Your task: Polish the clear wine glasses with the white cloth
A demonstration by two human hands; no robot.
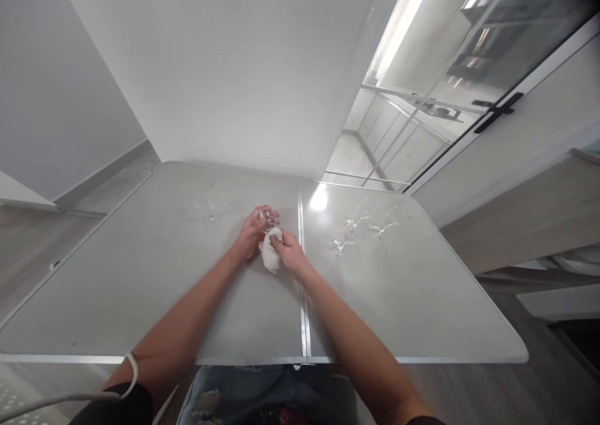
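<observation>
Near the middle of the table, my left hand [249, 232] is closed around the bowl of a clear wine glass [268, 217]. My right hand [291, 253] pinches a white cloth [270, 253] against the near end of that glass. The cloth is bunched up and hangs below my fingers; it hides the glass's lower part. To the left, one clear stemmed glass [209, 217] is on the table. At the right are several more clear glasses [351, 226], hard to make out against the pale surface.
The pale folding table [140, 287] has a metal seam [304, 325] down its middle and a metal rim. A white wall [225, 69] rises behind it. To the right is a glazed door with a black handle [499, 112]. A white cable [70, 397] runs by my left arm.
</observation>
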